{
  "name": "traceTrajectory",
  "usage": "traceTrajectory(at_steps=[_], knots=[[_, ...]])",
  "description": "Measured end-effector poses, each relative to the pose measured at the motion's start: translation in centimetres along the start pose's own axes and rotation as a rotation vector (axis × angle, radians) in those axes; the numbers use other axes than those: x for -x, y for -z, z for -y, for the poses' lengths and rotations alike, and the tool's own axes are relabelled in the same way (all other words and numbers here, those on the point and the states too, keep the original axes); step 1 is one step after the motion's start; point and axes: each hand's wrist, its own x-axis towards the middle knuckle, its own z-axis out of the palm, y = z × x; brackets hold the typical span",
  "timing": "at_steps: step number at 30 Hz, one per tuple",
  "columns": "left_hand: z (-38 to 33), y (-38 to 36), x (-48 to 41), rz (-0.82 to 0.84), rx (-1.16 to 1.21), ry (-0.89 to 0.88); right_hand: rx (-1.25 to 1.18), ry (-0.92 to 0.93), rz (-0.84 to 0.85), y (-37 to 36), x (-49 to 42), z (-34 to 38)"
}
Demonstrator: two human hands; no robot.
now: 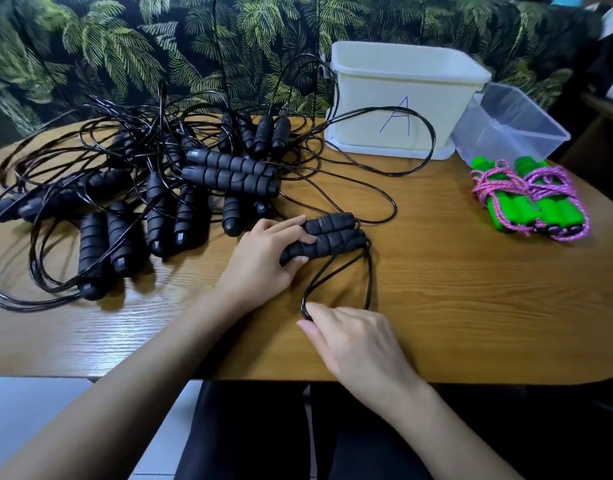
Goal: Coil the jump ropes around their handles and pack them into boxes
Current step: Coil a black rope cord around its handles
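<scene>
Crosswise, left hand [263, 258] grips 2 handles [333, 235], cords [369, 271] rightward.

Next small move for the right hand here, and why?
Probably carry the rope up over the paired handles for a first wrap: the left hand holds both handles together, the right hand pinches the rope, none of it coiled yet.

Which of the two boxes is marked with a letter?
The opaque white plastic box, standing upright, with a blue A handwritten on its front. The clear plastic box beside it is unmarked and tilted.
</scene>
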Motion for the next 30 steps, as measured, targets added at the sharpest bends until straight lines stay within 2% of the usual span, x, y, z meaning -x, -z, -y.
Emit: traceTrajectory(at_steps=[7, 12, 14, 17, 20, 23, 26, 30], knots=[[-1.2, 2.1, -0.5, 0.182, 0.003, 0.029, 0.222, -0.107, 0.084, -0.7, -0.3, 2.7], [-3.2, 3.0, -1.0, 0.348, -0.230, 0.027, 0.259, -0.151, 0.136, -0.2, -1.2, 4.3], [-3.4, 2.7, -1.1, 0.317, -0.284, 0.004, 0.250, -0.158, 0.151, 0.2, -1.2, 4.4], [-2.5, 2.5, -1.3, 0.268, -0.223, 0.000, 0.190, -0.131, 0.128, 0.9, -0.8, 2.6], [-1.3, 2.4, -1.4, 0.215, -0.132, -0.009, 0.149, -0.015, 0.117, 2.4, -0.8, -1.7], [-0.5, 1.9, -1.2, 0.172, -0.078, -0.036, 0.030, 0.069, 0.200, 3.7, -0.1, -7.0], [-0.1, 1.4, -0.9, 0.122, -0.074, -0.064, -0.018, 0.065, 0.279, 4.0, 0.3, -10.7], [0.4, 0.6, -0.7, 0.108, -0.056, -0.015, -0.045, 0.026, 0.316, 3.8, -0.2, -13.1]])
